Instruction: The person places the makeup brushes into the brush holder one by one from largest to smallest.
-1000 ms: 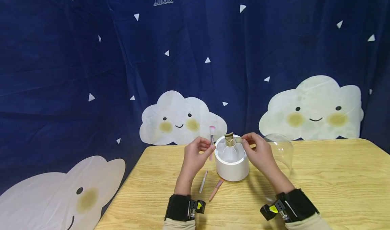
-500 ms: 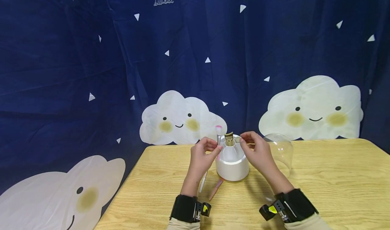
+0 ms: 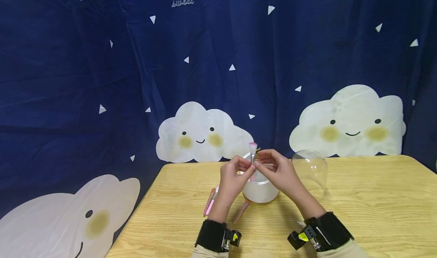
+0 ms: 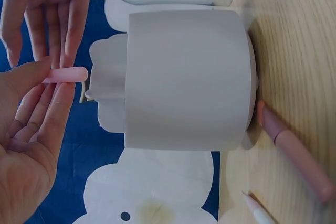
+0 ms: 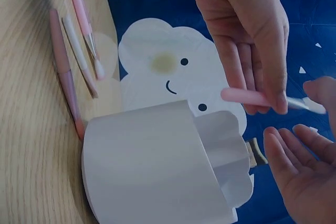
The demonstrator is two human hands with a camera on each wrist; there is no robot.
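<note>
My left hand [image 3: 233, 177] pinches a makeup brush [image 3: 252, 152] by its pink handle [image 4: 71, 75]. The brush is upright, its white, pink-tipped bristles pointing up. My right hand [image 3: 280, 174] has come up beside it; in the right wrist view the thumb and fingers stand apart around the brush's head end. Both hands are above a white round brush holder [image 3: 260, 193], which has a scalloped inner divider [image 5: 223, 156] and a gold ornament [image 5: 257, 153] on top. In the head view the hands hide much of the holder's top.
A clear dome cover [image 3: 310, 172] stands to the right of the holder. On the wooden table [image 3: 368, 197] lie a brownish-pink brush [image 5: 62, 56] by the holder's base, a white-handled brush [image 5: 79, 56] and a pink-handled brush [image 5: 81, 11]. A dark blue cloud-print curtain [image 3: 205, 79] hangs behind.
My left hand has carried the pink brush rightward to the front of the holder. My right hand has left the round beige thing at the holder's right side and moved left to the brush.
</note>
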